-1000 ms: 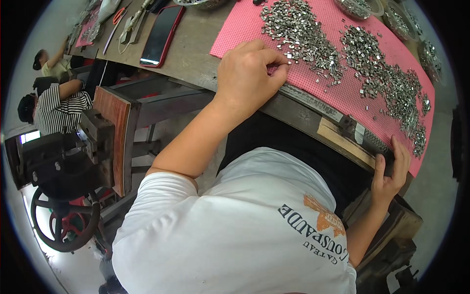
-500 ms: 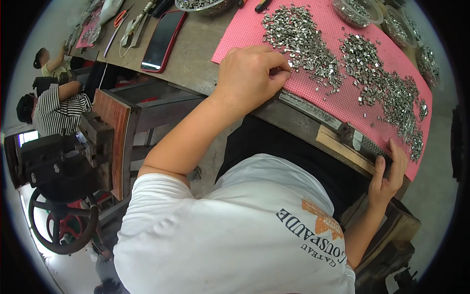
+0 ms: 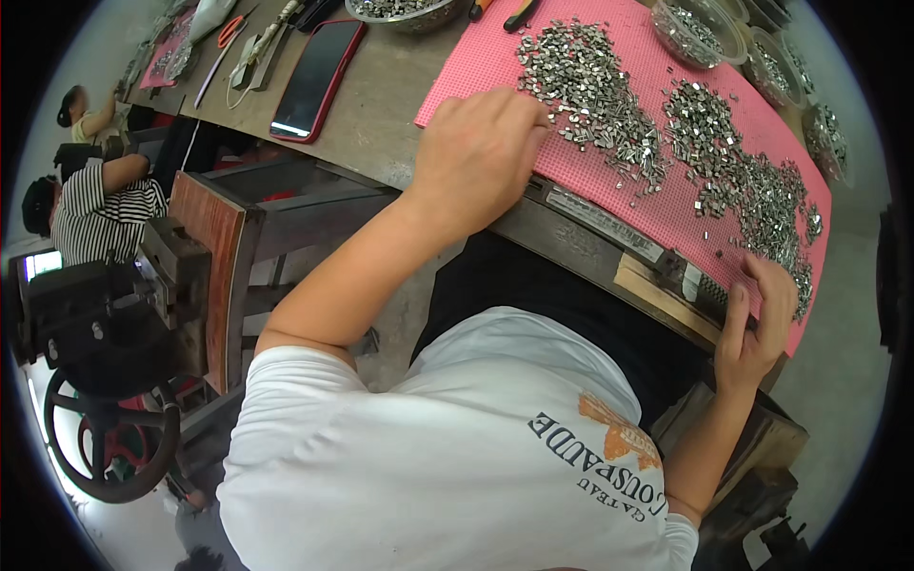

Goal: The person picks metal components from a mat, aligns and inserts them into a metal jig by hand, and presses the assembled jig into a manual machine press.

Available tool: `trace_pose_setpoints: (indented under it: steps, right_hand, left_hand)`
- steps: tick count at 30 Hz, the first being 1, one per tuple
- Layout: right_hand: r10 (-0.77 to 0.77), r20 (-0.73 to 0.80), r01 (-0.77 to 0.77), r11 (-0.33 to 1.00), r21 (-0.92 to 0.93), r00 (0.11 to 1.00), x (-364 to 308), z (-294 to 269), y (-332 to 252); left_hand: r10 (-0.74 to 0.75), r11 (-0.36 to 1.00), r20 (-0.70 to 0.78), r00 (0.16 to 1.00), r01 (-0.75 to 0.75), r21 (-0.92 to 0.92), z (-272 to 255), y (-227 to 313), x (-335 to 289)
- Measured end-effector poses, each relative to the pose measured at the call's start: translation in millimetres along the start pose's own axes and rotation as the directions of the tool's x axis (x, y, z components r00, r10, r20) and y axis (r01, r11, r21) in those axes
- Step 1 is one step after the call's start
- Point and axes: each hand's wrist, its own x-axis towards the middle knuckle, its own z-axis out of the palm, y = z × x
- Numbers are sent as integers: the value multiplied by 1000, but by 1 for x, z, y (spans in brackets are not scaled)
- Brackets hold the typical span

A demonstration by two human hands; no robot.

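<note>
My left hand (image 3: 479, 157) is curled with its fingers drawn together at the near left part of a pink textured mat (image 3: 666, 205). Its fingertips face away from view, so anything between them is hidden. Beyond it lies a heap of small shiny metal pieces (image 3: 576, 76). More metal pieces (image 3: 705, 124) spread across the middle and right of the mat. Near the mat's right corner, my right hand (image 3: 757, 328) has its thumb and fingers apart, fingertips by the scattered pieces (image 3: 781, 224). A long metal bar (image 3: 605, 226) runs along the mat's near edge between my hands.
A wooden strip (image 3: 666, 297) sits at the bench edge. Clear plastic bowls (image 3: 700, 38) of metal pieces stand at the far right, another bowl (image 3: 405, 11) at the back. A red-cased phone (image 3: 317, 84) and pliers (image 3: 521, 13) lie behind. A machine with a handwheel (image 3: 109, 428) stands left.
My left hand has drawn back slightly toward me, and its thumb has turned out of sight. The right hand's fingers have bent and shifted a little farther onto the mat. The view has shifted slightly.
</note>
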Motion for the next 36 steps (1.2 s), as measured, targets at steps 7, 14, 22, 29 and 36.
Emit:
trace_pose_setpoints:
  steps: [7, 14, 22, 29, 36]
  right_hand:
    - [-193, 19, 187, 968, 169, 981, 86, 65, -69]
    - [-188, 142, 164, 972, 170, 972, 115, 132, -90]
    - [-170, 136, 160, 984, 82, 976, 123, 152, -94]
    - [-172, 148, 153, 979, 136, 974, 126, 153, -85]
    - [-443, 248, 392, 891, 230, 862, 156, 153, -79]
  left_hand:
    - [-127, 981, -99, 987, 110, -159, -5, -18, -27]
    - [-173, 953, -132, 976, 132, -274, 0, -25, -34]
    - [-168, 951, -154, 974, 119, -285, 4, -36, -36]
    - [-146, 959, -156, 977, 101, -266, 8, -35, -42]
    - [-166, 952, -138, 977, 122, -280, 9, -39, -41]
